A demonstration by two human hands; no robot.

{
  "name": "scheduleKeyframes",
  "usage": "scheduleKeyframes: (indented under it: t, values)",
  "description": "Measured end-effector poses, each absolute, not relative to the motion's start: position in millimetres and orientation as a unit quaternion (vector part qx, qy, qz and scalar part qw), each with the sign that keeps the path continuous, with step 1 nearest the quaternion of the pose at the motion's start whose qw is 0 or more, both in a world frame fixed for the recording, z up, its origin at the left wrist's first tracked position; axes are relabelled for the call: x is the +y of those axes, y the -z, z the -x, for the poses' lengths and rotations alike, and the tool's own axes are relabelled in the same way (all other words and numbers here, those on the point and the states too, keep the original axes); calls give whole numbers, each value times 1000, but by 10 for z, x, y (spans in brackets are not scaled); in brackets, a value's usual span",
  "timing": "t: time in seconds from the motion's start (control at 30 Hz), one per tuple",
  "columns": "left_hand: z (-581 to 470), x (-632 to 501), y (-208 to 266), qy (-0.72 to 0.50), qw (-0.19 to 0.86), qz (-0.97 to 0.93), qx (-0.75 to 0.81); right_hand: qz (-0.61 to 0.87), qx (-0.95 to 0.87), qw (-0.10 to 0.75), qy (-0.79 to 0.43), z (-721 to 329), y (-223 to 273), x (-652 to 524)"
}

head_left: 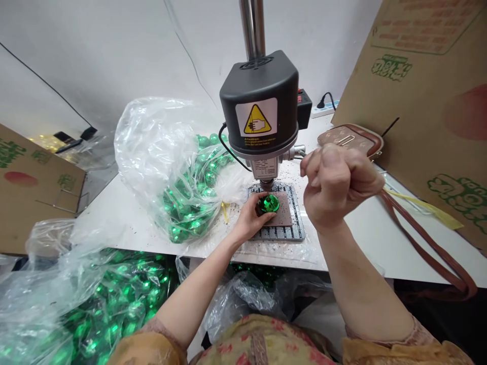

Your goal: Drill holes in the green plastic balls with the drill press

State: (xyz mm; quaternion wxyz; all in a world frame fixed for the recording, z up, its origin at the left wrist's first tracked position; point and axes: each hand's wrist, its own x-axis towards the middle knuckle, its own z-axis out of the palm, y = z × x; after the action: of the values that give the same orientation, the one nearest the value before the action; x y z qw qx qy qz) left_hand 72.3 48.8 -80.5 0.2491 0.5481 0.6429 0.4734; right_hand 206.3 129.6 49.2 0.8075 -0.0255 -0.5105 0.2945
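My left hand [253,217] holds a shiny green faceted ball [270,203] between thumb and fingers. The ball rests on a brown board [283,215] on the slotted metal base [292,234] of a bench drill press [258,101]. Just above the ball is the drill's chuck [266,185]. To the right of the drill head, my right hand [337,182] is raised and closed in a fist, close to the side hub [297,152]. Whatever lies inside that fist is hidden.
Clear plastic bags of green balls sit on the table [186,203] and below its front edge [114,309]. Cardboard boxes [418,101] stand at both sides. A brown strapped bag [350,138] lies at right. Dark shavings dot the tabletop.
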Motion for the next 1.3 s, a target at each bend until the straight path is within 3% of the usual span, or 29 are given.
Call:
scheduleKeyframes:
  t: [0.83,1.03,1.3]
  values:
    - [-786,468,855,-495,231,-525,653,-14,-528,817,-232,-2086,-189,1295]
    - [-781,453,816,-494,224,-530,652,65,-492,820,-285,-2065,-567,1229]
    - [-836,457,834,-507,211,-516,657,149,-535,748,-364,-2072,-1037,1366]
